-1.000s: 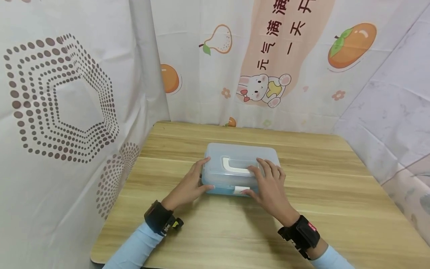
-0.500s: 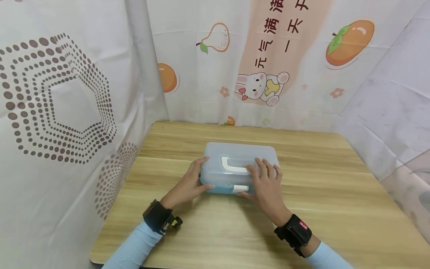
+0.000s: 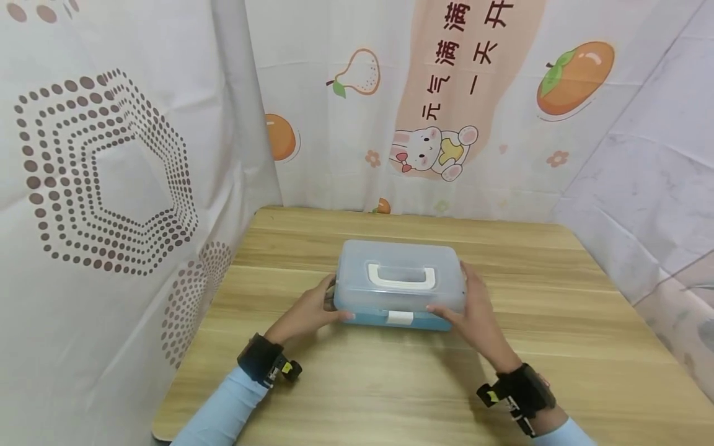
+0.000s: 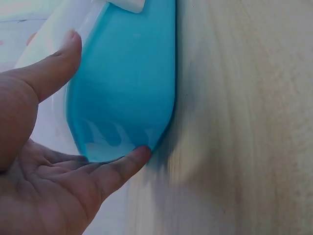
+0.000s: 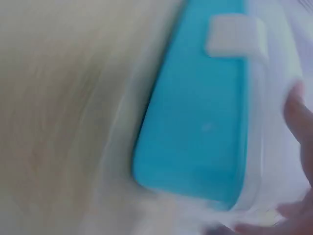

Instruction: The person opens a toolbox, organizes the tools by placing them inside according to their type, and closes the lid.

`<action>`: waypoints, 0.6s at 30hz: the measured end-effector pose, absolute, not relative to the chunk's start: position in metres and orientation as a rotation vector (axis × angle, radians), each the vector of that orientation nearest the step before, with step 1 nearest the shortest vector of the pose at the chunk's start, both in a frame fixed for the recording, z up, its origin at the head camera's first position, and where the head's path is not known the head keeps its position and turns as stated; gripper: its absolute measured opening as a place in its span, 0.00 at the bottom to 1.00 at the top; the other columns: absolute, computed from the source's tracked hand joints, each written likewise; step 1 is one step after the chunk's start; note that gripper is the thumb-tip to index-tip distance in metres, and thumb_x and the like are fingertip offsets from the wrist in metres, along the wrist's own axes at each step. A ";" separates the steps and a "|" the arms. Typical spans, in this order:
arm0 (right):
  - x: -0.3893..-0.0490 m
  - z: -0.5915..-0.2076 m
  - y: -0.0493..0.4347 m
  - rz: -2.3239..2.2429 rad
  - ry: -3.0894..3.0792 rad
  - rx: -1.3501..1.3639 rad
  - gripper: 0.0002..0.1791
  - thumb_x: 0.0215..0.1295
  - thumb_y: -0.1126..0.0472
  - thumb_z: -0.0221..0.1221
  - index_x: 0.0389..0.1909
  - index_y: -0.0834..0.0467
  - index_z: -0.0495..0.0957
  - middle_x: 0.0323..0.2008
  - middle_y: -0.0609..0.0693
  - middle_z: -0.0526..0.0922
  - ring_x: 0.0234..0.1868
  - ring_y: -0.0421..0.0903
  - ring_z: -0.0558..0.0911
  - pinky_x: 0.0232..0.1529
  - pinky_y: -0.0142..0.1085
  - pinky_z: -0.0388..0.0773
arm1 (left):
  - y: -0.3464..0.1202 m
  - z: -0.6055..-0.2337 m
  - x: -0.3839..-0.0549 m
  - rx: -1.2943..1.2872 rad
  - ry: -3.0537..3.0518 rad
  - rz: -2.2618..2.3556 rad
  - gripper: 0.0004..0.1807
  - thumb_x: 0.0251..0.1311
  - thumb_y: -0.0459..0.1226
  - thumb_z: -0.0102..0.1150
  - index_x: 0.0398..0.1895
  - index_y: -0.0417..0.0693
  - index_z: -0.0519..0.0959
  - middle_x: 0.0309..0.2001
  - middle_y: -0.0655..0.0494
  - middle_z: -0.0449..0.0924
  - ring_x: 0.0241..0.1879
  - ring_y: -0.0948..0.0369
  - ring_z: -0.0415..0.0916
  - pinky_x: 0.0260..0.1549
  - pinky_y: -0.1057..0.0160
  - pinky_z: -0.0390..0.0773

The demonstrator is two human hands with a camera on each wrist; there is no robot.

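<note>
A storage box [image 3: 357, 291] with a cloudy see-through lid and a blue base [image 4: 127, 73] stands mid-table. Its white carry handle [image 3: 401, 284] lies flat on the lid, and a white latch [image 3: 400, 318] sits at the front. My left hand [image 3: 307, 316] grips the left end, thumb at the front corner, fingers along the side; in the left wrist view the little finger touches the base's corner. At the right end my right hand [image 3: 476, 313] holds the corner, thumb across the front and fingers by the side. That hand is blurred in the right wrist view.
The box stands on a wood-grain table [image 3: 558, 322]. Behind it hangs a white curtain [image 3: 312, 186] with fruit and rabbit prints. A dotted curtain [image 3: 134, 179] closes the left side, and a pale marbled sheet [image 3: 641, 173] hangs at right.
My right hand has moved from the lid's handle and latch area to the right end of the box, uncovering the handle. The left hand has slid slightly lower on its end.
</note>
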State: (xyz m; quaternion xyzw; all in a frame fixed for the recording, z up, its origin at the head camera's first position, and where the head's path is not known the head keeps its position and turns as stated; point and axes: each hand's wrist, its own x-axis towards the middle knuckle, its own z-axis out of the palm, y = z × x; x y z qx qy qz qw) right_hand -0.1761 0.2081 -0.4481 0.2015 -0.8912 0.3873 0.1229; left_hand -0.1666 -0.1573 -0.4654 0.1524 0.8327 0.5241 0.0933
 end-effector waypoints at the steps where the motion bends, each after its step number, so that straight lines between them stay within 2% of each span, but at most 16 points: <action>1: -0.177 -0.450 0.214 1.280 -2.645 0.558 0.62 0.56 0.47 0.77 0.82 0.52 0.46 0.73 0.67 0.62 0.68 0.66 0.67 0.62 0.64 0.63 | -0.156 -0.466 -0.167 0.464 2.480 1.541 0.60 0.55 0.54 0.76 0.83 0.52 0.48 0.76 0.47 0.64 0.70 0.53 0.69 0.66 0.51 0.70; 3: -0.177 -0.453 0.225 1.500 -2.733 0.476 0.65 0.56 0.49 0.77 0.83 0.41 0.41 0.74 0.61 0.63 0.66 0.62 0.69 0.60 0.60 0.67 | -0.153 -0.465 -0.168 0.486 2.493 1.531 0.59 0.54 0.54 0.77 0.83 0.52 0.51 0.73 0.48 0.68 0.70 0.55 0.69 0.67 0.52 0.69; 5: -0.180 -0.457 0.229 1.588 -2.793 0.418 0.66 0.53 0.46 0.78 0.82 0.35 0.41 0.72 0.57 0.67 0.64 0.58 0.71 0.60 0.57 0.68 | -0.152 -0.464 -0.169 0.497 2.483 1.550 0.58 0.54 0.52 0.78 0.82 0.50 0.52 0.72 0.47 0.70 0.69 0.54 0.70 0.66 0.52 0.70; 10: -0.186 -0.461 0.234 1.441 -2.841 0.299 0.70 0.44 0.37 0.80 0.83 0.43 0.46 0.70 0.59 0.71 0.62 0.57 0.73 0.59 0.56 0.71 | -0.147 -0.462 -0.175 0.492 2.485 1.566 0.54 0.54 0.49 0.79 0.80 0.49 0.59 0.70 0.49 0.72 0.69 0.54 0.71 0.65 0.52 0.71; 18: -0.205 -0.458 0.248 1.427 -2.861 0.227 0.67 0.48 0.36 0.78 0.81 0.57 0.51 0.68 0.64 0.72 0.64 0.59 0.73 0.61 0.57 0.71 | -0.131 -0.452 -0.201 0.474 2.552 1.505 0.54 0.54 0.48 0.79 0.79 0.43 0.59 0.70 0.44 0.72 0.69 0.51 0.69 0.65 0.52 0.70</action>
